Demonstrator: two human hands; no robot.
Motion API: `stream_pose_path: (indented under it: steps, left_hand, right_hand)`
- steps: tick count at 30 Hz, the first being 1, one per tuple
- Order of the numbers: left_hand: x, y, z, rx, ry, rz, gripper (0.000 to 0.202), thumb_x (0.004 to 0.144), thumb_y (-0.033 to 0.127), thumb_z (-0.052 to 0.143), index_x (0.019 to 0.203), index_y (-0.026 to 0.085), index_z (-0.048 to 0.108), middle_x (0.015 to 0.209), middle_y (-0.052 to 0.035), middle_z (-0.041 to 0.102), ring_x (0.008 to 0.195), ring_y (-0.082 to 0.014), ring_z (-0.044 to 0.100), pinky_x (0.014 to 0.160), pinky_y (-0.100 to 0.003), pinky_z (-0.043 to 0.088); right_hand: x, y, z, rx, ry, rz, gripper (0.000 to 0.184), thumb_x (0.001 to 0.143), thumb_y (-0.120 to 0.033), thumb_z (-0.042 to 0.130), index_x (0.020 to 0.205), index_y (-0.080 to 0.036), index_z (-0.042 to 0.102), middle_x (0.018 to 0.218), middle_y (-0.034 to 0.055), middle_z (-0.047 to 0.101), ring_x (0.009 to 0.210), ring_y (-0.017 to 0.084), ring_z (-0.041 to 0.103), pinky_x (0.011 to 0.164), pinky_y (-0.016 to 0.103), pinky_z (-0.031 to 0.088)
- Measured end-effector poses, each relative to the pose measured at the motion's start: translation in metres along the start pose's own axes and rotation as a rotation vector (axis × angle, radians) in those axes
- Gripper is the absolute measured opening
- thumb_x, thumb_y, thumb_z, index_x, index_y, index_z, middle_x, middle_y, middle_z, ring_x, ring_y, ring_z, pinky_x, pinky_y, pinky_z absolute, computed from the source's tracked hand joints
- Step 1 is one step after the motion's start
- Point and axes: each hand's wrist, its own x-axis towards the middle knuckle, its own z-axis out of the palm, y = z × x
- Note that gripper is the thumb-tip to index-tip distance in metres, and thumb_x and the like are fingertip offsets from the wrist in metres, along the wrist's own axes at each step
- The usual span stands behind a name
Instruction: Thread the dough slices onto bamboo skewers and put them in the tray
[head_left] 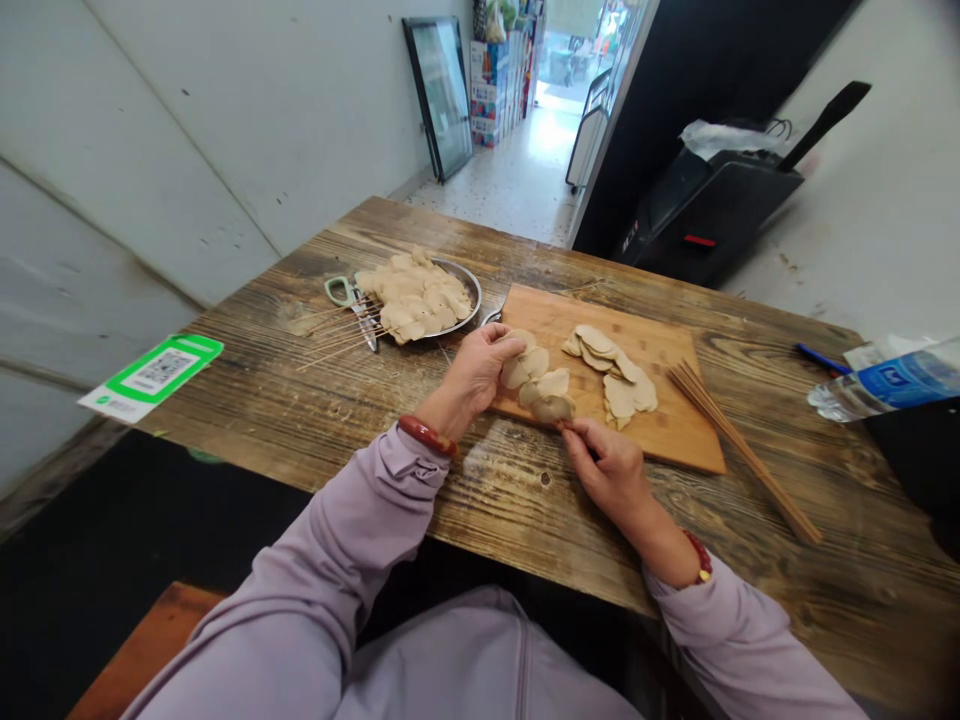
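Observation:
Between my two hands is a skewer of thin beige slices (538,378), held over the near left edge of a wooden cutting board (652,320). My left hand (472,372) is closed, pinching the slices at the far end. At the near end, the fingers of my right hand (613,472) are closed on the skewer, most of which is hidden by the slices and hand. Loose beige slices (619,372) lie in a pile on the board. Beside its right edge rests a bundle of wooden skewers (750,458). A round metal plate (475,284) is heaped with slices on skewers (412,290).
Scissors with a green handle (340,292) lie left of the plate. A QR code card (154,372) sits at the table's left edge. To the right are a water bottle (892,382) and a blue pen-like item (821,358). A black bin-like container (705,215) stands beyond the table (480,510).

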Motion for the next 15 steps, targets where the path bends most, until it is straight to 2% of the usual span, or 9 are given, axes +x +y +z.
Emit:
stream_pose_path:
  steps: [4, 7, 9, 12, 15]
  left_hand:
    - [0.000, -0.003, -0.001, 0.048, 0.023, 0.050, 0.025, 0.063, 0.006, 0.080, 0.074, 0.016, 0.061, 0.067, 0.0046, 0.060, 0.059, -0.0069, 0.052, 0.057, -0.020, 0.041]
    - [-0.001, 0.000, -0.001, 0.010, -0.006, 0.060, 0.025, 0.065, 0.007, 0.083, 0.077, 0.015, 0.063, 0.068, 0.0045, 0.063, 0.060, -0.0065, 0.054, 0.059, -0.019, 0.043]
    - [-0.001, 0.004, 0.000, -0.052, -0.080, 0.007, 0.022, 0.070, 0.014, 0.085, 0.081, 0.015, 0.065, 0.072, 0.0021, 0.067, 0.063, -0.0083, 0.059, 0.063, -0.020, 0.048]
    - [-0.001, 0.010, 0.001, -0.153, -0.186, -0.104, 0.017, 0.083, 0.025, 0.081, 0.083, 0.015, 0.068, 0.076, -0.0021, 0.072, 0.068, -0.0129, 0.066, 0.067, -0.024, 0.053]
    - [-0.001, 0.011, 0.003, -0.242, -0.193, -0.180, 0.016, 0.093, 0.030, 0.072, 0.088, 0.015, 0.070, 0.077, -0.0028, 0.074, 0.070, -0.0144, 0.069, 0.068, -0.024, 0.055]
  right_hand:
    - [-0.003, 0.003, 0.000, -0.093, 0.010, -0.072, 0.022, 0.102, -0.026, 0.053, 0.099, -0.020, 0.074, 0.086, 0.0083, 0.081, 0.073, 0.021, 0.076, 0.068, 0.030, 0.056]
    - [-0.002, 0.004, 0.000, -0.074, 0.015, -0.063, 0.021, 0.102, -0.026, 0.053, 0.098, -0.020, 0.074, 0.086, 0.0081, 0.080, 0.074, 0.021, 0.076, 0.068, 0.030, 0.056]
    - [0.000, 0.004, 0.000, -0.014, 0.031, -0.014, 0.021, 0.101, -0.028, 0.054, 0.096, -0.020, 0.073, 0.083, 0.0070, 0.079, 0.070, 0.020, 0.074, 0.065, 0.029, 0.054]
    - [0.004, 0.002, -0.001, 0.107, 0.039, 0.115, 0.020, 0.099, -0.031, 0.056, 0.093, -0.020, 0.071, 0.066, 0.0020, 0.072, 0.055, 0.016, 0.065, 0.055, 0.027, 0.048]
    - [0.007, -0.001, -0.002, 0.261, 0.006, 0.257, 0.022, 0.098, -0.036, 0.057, 0.091, -0.020, 0.070, 0.052, -0.0044, 0.059, 0.043, 0.012, 0.052, 0.048, 0.025, 0.041]
